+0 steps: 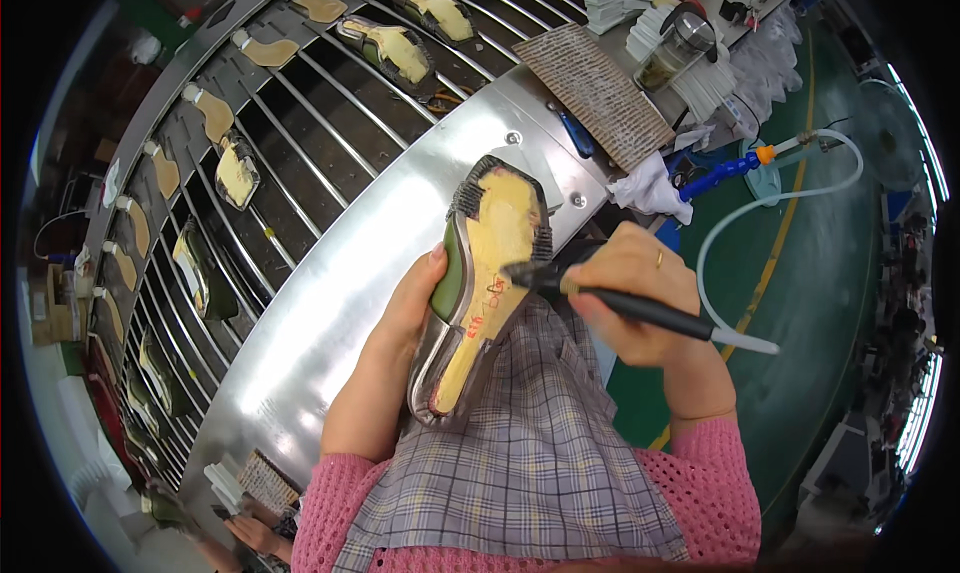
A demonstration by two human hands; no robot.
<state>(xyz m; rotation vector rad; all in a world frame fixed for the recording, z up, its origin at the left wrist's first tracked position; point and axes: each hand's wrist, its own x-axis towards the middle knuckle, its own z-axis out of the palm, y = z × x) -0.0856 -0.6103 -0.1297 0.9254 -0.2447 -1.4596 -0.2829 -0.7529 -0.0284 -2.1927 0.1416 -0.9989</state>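
Note:
A green shoe upper on its last lies bottom side up above my lap. Its pale yellow underside has red handwriting near the waist, and pleated dark edges ring the toe. My left hand grips it along the left side, the thumb showing at the edge and the other fingers hidden beneath. In my right hand is a glue brush with a black handle and a white tube at its rear end. The dark brush head meets the underside's right edge near the middle.
A polished metal table curves ahead, beside a rail conveyor carrying shoes and tan insoles. A corrugated board, blue-handled tool, jar and blue jointed hose stand right. Another person's hand shows lower left.

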